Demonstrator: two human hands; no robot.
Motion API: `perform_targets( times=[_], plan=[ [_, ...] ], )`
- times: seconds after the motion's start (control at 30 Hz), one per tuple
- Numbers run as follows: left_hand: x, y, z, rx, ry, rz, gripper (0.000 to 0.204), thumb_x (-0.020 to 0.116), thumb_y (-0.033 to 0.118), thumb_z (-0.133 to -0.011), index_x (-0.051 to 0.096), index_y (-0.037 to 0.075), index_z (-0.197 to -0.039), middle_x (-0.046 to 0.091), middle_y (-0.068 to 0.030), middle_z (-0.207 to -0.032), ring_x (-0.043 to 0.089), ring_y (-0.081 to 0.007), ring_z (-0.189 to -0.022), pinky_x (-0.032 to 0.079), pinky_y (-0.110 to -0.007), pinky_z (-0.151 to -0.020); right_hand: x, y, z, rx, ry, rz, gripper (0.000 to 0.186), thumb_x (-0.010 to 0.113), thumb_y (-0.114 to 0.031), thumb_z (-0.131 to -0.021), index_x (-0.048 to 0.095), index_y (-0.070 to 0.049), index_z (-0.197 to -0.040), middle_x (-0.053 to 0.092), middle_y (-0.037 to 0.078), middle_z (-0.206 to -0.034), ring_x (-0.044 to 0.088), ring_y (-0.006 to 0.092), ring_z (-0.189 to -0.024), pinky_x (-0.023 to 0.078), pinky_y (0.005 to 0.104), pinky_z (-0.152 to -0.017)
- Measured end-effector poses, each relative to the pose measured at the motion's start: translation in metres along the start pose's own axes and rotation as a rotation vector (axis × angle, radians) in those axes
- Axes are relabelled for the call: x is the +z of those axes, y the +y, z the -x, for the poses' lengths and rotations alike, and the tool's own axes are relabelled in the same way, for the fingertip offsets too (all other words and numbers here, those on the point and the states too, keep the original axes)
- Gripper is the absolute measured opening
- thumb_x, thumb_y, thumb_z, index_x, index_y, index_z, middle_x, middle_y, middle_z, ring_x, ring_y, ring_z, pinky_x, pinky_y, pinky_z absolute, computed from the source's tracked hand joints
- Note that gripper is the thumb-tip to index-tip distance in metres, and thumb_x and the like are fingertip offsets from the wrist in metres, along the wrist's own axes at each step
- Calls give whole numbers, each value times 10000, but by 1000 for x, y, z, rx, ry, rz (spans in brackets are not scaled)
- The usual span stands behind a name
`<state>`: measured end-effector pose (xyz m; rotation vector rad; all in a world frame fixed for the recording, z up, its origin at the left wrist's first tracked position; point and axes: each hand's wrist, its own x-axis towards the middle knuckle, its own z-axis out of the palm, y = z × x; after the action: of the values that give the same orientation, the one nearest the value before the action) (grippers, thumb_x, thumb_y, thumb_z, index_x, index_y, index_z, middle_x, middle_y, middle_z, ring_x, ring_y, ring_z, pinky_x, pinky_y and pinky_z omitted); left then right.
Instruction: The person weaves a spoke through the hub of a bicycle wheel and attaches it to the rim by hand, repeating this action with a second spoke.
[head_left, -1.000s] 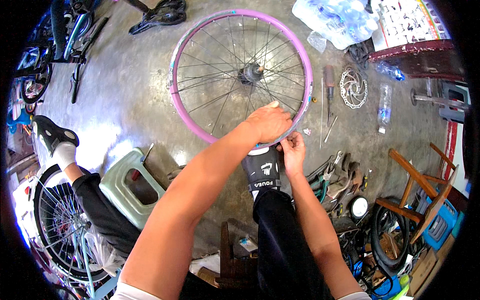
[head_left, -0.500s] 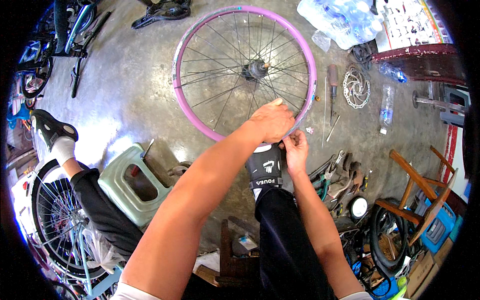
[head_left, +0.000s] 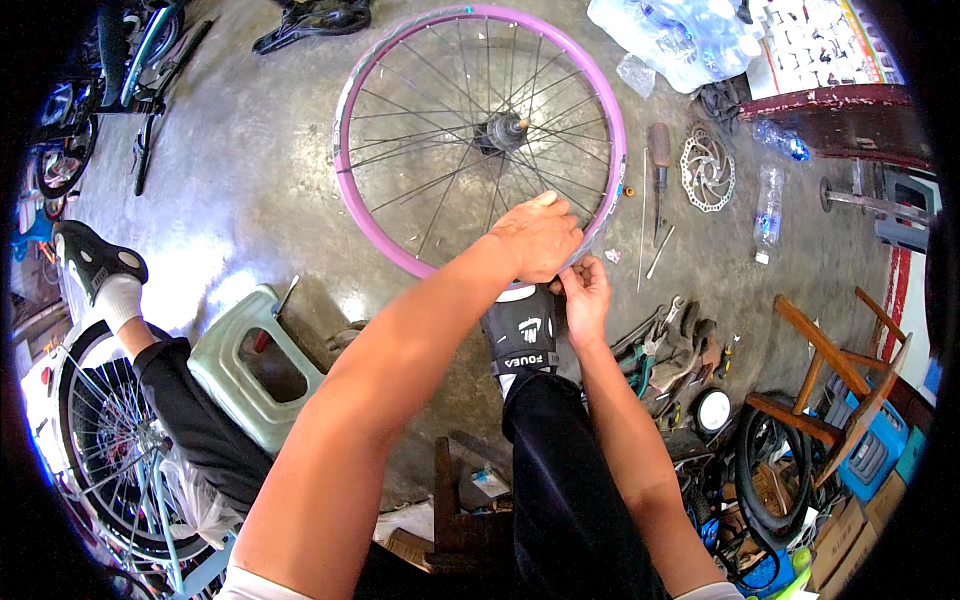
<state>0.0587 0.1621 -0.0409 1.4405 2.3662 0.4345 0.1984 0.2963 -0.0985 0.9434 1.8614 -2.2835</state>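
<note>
A bicycle wheel without a tyre lies on the floor in front of me, its purple rim joined by dark spokes to a black hub. My left hand is closed over the near right part of the rim, with its thumb on top. Just beside it, my right hand pinches at the rim's outer edge. What lies between those fingertips is too small and covered to make out. My black shoe is at the near side of the wheel, right below the hands.
Right of the wheel lie a screwdriver, a brake disc rotor and a plastic bottle. Pliers and other tools are near my right forearm. A pale green stool stands left, a wooden stool right. Bottled water sits far right.
The view has shifted slightly, so the floor things appear a little further left. Both hands stay at the same part of the rim; the right fingers have moved only slightly.
</note>
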Motion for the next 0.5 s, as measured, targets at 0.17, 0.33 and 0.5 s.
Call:
perform_targets(
  times=[0.17, 0.33, 0.5],
  plan=[
    [-7, 6, -3, -62, -115, -18, 346, 727, 387, -785, 731, 95, -970, 699, -52, -992, 585, -242, -1109, 385, -393, -1021, 1, -1, -1, -19, -7, 35, 116, 682, -40, -976, 599, -23, -1057, 658, 21, -847, 609, 91, -682, 512, 245, -628],
    [-18, 16, -8, -139, -59, 45, 417, 786, 368, -713, 739, 79, -1010, 702, -80, -1037, 590, -266, -1130, 401, -399, -1032, -12, 8, -6, -29, 0, 12, 82, 657, -31, -969, 607, -43, -1034, 649, 7, -852, 594, 93, -709, 496, 258, -651],
    [-56, 62, 54, -265, 743, 316, 332, 706, 147, -811, 634, 60, -1123, 644, -108, -1089, 597, -323, -1040, 432, -462, -966, -14, 8, -2, -21, 45, -94, 82, 649, -65, -988, 616, -31, -1056, 646, -1, -958, 588, 88, -811, 496, 257, -729]
  ],
)
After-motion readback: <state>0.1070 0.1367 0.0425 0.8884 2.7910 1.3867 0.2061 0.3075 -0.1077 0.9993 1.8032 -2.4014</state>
